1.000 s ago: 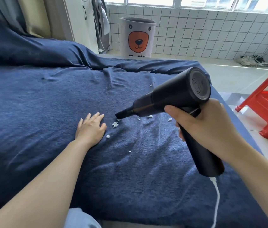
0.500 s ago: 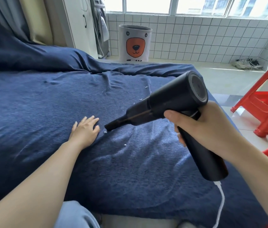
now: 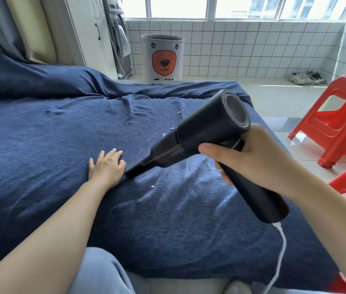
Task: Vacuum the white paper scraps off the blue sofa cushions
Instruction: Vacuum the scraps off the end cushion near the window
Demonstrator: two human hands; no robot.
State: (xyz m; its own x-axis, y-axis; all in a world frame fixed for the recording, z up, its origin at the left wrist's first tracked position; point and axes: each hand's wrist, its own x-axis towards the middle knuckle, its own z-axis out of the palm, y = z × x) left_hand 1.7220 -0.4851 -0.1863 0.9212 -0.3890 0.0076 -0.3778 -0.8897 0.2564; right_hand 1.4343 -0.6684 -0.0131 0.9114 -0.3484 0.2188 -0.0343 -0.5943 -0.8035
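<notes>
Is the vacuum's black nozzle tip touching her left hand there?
Cannot tell. In the head view the vacuum nozzle tip ends right beside the left hand, which lies flat on the blue cover, and no clear gap or contact shows.

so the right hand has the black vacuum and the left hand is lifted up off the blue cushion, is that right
Not quite. The head view shows the left hand resting flat on the blue cushion, fingers spread, beside the nozzle tip, not lifted. The rest holds: the right hand grips the black vacuum.
</notes>
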